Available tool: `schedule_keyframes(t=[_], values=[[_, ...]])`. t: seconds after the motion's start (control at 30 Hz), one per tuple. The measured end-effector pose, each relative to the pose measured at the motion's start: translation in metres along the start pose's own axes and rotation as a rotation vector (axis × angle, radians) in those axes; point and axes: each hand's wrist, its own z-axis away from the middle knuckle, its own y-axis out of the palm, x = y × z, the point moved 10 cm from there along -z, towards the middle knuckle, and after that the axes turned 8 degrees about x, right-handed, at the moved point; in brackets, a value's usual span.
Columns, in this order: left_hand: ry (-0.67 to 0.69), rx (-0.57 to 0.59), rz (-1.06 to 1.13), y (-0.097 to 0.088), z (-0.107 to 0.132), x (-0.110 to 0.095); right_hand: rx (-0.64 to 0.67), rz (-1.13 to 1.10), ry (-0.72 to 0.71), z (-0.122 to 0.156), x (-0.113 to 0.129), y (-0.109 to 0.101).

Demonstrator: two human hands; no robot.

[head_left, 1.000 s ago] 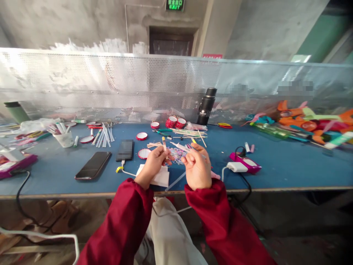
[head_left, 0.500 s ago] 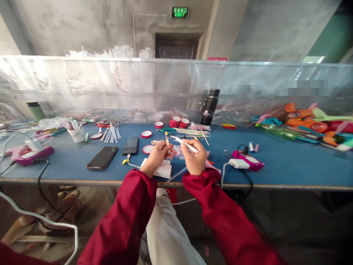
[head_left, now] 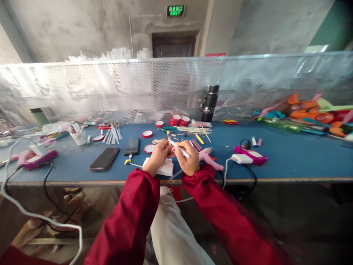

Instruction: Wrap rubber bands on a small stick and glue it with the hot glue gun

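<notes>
My left hand (head_left: 157,157) is closed around a thin wooden stick (head_left: 168,137) that points up from my fingers. My right hand (head_left: 188,158) grips a white pen-like tool (head_left: 180,150), its tip slanted left toward the stick. Both hands meet above the near edge of the blue table (head_left: 289,162), over a white block (head_left: 164,168). A pink glue gun (head_left: 207,157) lies just right of my right hand. Both sleeves are dark red.
A black phone (head_left: 104,158) and a dark power bank (head_left: 132,145) lie to the left. Red-rimmed lids (head_left: 147,134), white sticks (head_left: 112,134), a cup (head_left: 78,137), a black flask (head_left: 209,103), a white charger (head_left: 242,158) and colourful toys (head_left: 309,114) crowd the table. A perforated screen stands behind.
My hands have drawn closer together. The white tool has tipped down from pointing up and left to slanting toward the stick. The pink glue gun beside my right hand has come into sight.
</notes>
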Motion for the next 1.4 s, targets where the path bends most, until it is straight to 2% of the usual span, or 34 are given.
schedule_keyframes(t=[0.6,0.83,1.0,1.4], values=[[-0.002,0.0,-0.013,0.0,0.0,0.001,0.017,0.045,-0.007,-0.003,-0.002,0.002],[-0.021,-0.026,0.02,-0.003,0.001,0.002,-0.082,0.055,-0.05,-0.001,-0.001,-0.007],[-0.001,-0.009,0.022,-0.002,-0.001,0.003,-0.038,0.058,-0.097,-0.001,0.004,-0.002],[0.013,-0.029,0.004,-0.004,0.0,0.001,-0.062,0.083,-0.14,-0.001,0.005,-0.002]])
